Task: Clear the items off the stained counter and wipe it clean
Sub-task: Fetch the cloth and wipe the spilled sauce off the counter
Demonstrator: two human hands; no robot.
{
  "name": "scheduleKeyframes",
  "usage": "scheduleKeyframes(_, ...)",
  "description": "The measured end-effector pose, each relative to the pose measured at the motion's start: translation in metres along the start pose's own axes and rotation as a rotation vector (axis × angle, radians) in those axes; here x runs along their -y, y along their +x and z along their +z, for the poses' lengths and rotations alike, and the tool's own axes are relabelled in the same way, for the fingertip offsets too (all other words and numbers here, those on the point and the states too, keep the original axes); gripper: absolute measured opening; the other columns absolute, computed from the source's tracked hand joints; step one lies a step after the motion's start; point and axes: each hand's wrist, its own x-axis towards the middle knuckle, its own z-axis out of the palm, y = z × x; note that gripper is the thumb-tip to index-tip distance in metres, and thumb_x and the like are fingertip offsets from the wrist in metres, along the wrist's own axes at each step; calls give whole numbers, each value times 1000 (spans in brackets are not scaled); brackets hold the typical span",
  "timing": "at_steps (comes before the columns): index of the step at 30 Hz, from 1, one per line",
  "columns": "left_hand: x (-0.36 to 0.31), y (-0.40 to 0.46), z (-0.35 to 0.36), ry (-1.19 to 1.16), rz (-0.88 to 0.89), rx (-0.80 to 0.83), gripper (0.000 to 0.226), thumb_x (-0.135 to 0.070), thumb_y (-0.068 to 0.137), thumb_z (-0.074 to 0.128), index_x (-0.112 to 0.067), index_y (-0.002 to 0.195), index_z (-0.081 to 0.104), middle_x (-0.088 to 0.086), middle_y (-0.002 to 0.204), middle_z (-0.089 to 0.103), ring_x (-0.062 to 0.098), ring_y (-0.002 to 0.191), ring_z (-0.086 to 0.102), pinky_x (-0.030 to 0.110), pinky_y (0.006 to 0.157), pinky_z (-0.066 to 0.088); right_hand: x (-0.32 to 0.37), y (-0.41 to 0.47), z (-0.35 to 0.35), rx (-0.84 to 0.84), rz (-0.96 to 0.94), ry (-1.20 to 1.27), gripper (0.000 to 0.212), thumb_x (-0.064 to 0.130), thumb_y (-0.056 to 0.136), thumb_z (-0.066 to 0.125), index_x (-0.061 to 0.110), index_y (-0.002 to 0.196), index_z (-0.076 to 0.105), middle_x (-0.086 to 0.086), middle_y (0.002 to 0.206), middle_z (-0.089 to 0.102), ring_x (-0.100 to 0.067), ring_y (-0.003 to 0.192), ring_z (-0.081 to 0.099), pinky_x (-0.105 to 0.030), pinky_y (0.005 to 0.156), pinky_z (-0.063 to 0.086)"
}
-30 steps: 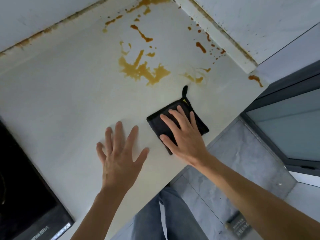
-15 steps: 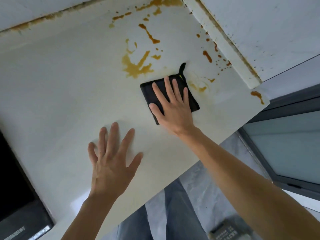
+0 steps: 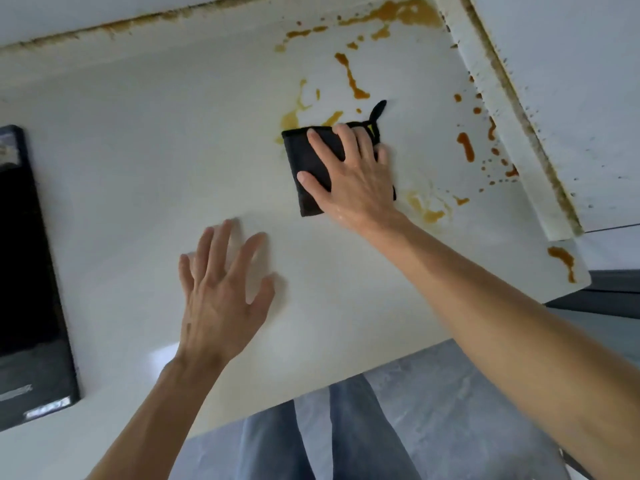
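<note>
Black cloth (image 3: 311, 164) (folded) under right hand (image 3: 353, 178), beside orange stains (image 3: 349, 76).

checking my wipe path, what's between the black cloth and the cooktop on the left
Only bare white counter lies between the black cloth and cooktop in the head view, no stains there.

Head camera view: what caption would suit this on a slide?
Right hand presses a black cloth across orange stains on a white counter while the left hand rests flat.
</note>
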Motion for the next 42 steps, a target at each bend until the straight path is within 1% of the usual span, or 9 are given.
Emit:
scheduleKeyframes(4, -7, 39, -2, -14, -62, -40, 64, -50, 100, 52, -31, 158, 33, 8, 170, 17, 35, 157, 13, 60, 121, 17, -7, -31, 10, -28, -88, 8, 70, 65, 104, 29, 26, 163, 32, -9, 168, 29, -32, 158, 22, -60, 124, 17)
scheduleKeyframes(8, -13, 55, -1, 35, -31, -65, 57, -43, 93, 50, -28, 147, 41, 8, 161, 30, 34, 149, 25, 58, 111, 29, 2, -76, 18, 21, -186, 9, 65, 61, 107, 27, 33, 165, 23, -6, 174, 13, -31, 161, 11, -57, 128, 8)
scheduleKeyframes(15, -2, 50, 3, 42, -34, -24, 65, -53, 98, 42, -31, 158, 30, 4, 168, 22, 30, 156, 15, 58, 117, 25, 34, 13, 12, 71, -222, 69, 66, 63, 105, 24, 36, 165, 20, -3, 175, 10, -31, 161, 6, -56, 128, 7)
scheduleKeyframes(19, -2, 51, 4, -1, -45, -26, 63, -56, 99, 41, -32, 157, 32, 3, 169, 22, 30, 157, 15, 60, 119, 23, 18, 72, 7, 88, -85, 81, 67, 65, 104, 21, 39, 165, 12, 1, 175, 2, -27, 162, -1, -55, 129, 3)
scheduleKeyframes(23, -1, 50, 7, -10, -53, -16, 65, -58, 100, 38, -33, 159, 30, 2, 171, 18, 29, 159, 11, 60, 121, 20, -7, 36, 11, 35, 69, 45, 68, 64, 104, 21, 36, 166, 15, -4, 175, 7, -31, 161, 4, -57, 128, 6)
scheduleKeyframes(27, 0, 50, 10, -8, -57, -15, 67, -59, 101, 37, -34, 161, 27, 0, 173, 13, 26, 161, 6, 58, 124, 13, 36, -3, 18, 19, -59, 61, 68, 64, 103, 28, 34, 164, 25, -7, 174, 15, -34, 160, 11, -58, 127, 10)
scheduleKeyframes(31, 0, 49, 11, -3, -70, -7, 69, -60, 101, 35, -30, 162, 25, -2, 174, 12, 24, 161, 4, 58, 125, 14, 59, 60, 14, 68, -156, 104, 67, 66, 103, 24, 41, 165, 16, 0, 175, 4, -27, 162, 2, -55, 128, 5)
scheduleKeyframes(38, 0, 50, 14, -15, -84, -11, 71, -62, 100, 36, -32, 163, 23, -4, 174, 9, 22, 161, 3, 58, 126, 13, 19, 73, 11, 46, 72, 92, 68, 65, 103, 20, 39, 165, 12, -3, 175, 3, -29, 162, 0, -55, 129, 3)
scheduleKeyframes(42, 1, 50, 15, -30, -80, -23, 70, -62, 100, 36, -31, 163, 25, -4, 174, 10, 22, 161, 4, 57, 126, 12, 21, 27, 12, 36, 2, 60, 73, 64, 102, 25, 31, 166, 16, -7, 175, 8, -33, 161, 6, -57, 128, 8)
